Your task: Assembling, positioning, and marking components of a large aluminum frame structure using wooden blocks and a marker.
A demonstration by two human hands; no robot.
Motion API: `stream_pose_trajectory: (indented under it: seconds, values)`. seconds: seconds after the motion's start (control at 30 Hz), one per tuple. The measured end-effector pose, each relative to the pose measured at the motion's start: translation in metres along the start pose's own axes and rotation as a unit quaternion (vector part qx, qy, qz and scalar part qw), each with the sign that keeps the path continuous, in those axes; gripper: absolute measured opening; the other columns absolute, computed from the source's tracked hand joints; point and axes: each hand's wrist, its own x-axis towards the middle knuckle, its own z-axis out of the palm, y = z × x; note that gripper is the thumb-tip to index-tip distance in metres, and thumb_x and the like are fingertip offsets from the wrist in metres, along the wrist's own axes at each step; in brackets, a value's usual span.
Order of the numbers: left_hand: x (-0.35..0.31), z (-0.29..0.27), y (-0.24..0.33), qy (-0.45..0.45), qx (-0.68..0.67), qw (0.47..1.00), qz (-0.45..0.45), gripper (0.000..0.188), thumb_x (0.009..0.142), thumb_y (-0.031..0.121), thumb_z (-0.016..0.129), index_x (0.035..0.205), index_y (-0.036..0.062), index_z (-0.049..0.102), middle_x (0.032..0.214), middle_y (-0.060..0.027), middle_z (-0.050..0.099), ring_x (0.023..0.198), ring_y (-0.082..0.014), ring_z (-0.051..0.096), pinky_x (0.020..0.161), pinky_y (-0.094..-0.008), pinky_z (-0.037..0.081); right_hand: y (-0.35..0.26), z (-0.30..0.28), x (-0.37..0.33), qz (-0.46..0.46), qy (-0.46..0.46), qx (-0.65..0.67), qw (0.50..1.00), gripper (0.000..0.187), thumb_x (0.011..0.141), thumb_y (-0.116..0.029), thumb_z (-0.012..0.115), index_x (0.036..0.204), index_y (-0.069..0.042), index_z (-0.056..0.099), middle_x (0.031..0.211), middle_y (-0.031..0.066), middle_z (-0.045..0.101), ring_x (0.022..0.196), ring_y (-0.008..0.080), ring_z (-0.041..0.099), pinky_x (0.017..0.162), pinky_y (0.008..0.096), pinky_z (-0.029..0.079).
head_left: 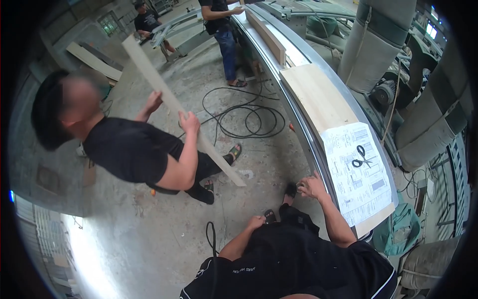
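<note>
My right hand (pixel 312 187) is at the near side edge of a long metal machine table (pixel 318 160). Its fingers are curled round something small and greyish that I cannot make out. Low beside my lap, my left hand (pixel 256 222) is closed, and whatever may be in it is hidden. To the right of my right hand, a printed drawing sheet (pixel 343 192) lies over a pale wooden board (pixel 318 94) on the table. Black-handled scissors (pixel 359 158) rest on the sheet, their blades apart.
At left a co-worker (pixel 129 149) holds a long pale plank (pixel 167 99) aslant in both hands. Another person (pixel 221 35) stands at the table's far end, by an upright board (pixel 266 37). Coiled black cable (pixel 244 117) covers part of the floor. Thick ducts (pixel 371 45) rise at right.
</note>
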Motion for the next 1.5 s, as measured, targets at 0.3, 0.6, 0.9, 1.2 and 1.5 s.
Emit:
stream_pose_trajectory:
  seconds: [0.3,0.6,0.9,1.2,1.5]
  values:
    - [-0.004,0.000,0.000,0.022,-0.024,0.999,0.009,0.039,0.075,0.042,0.052,0.074,0.0065,0.068,0.070,-0.0092,0.065,0.066,-0.0194,0.061,0.066,-0.0308,0.046,-0.004,-0.006,-0.002,-0.007,-0.006,0.036,0.999,0.034,0.077,-0.035,0.060,0.102,-0.012,0.062,0.092,0.0087,0.065,0.098,0.0241,0.057,0.106,0.0408,0.020]
    - [0.003,0.005,-0.009,0.011,-0.038,0.999,-0.005,0.040,0.076,0.040,0.050,0.086,0.0051,0.064,0.082,-0.0169,0.063,0.076,-0.0272,0.062,0.069,-0.0349,0.047,-0.007,-0.011,-0.001,-0.003,-0.005,0.045,0.999,0.032,0.077,-0.034,0.060,0.102,-0.013,0.061,0.093,0.0080,0.065,0.098,0.0230,0.057,0.105,0.0449,0.020]
    - [0.009,0.009,-0.015,0.030,-0.043,0.999,-0.010,0.037,0.078,0.040,0.049,0.094,0.0095,0.064,0.091,-0.0146,0.063,0.087,-0.0290,0.060,0.076,-0.0352,0.046,-0.012,-0.021,0.000,0.012,-0.013,0.069,0.997,0.032,0.077,-0.033,0.061,0.100,-0.011,0.062,0.086,0.0110,0.065,0.091,0.0274,0.059,0.102,0.0493,0.023]
    - [0.013,0.010,-0.011,0.024,-0.053,0.998,-0.015,0.038,0.078,0.040,0.049,0.097,0.0101,0.064,0.094,-0.0140,0.063,0.090,-0.0294,0.060,0.078,-0.0350,0.046,-0.031,-0.103,-0.001,-0.045,0.355,0.102,0.928,0.018,0.072,-0.009,0.065,0.089,-0.007,0.061,0.099,0.0110,0.060,0.091,0.0291,0.057,0.074,0.0346,0.048]
    - [0.024,0.016,-0.019,0.022,-0.049,0.999,-0.009,0.038,0.080,0.040,0.047,0.095,0.0089,0.063,0.094,-0.0158,0.063,0.090,-0.0299,0.060,0.079,-0.0350,0.045,0.047,-0.107,0.011,0.089,0.485,0.018,0.870,0.037,0.071,-0.010,0.065,0.106,-0.004,0.055,0.116,0.0197,0.050,0.103,0.0368,0.050,0.087,0.0397,0.041]
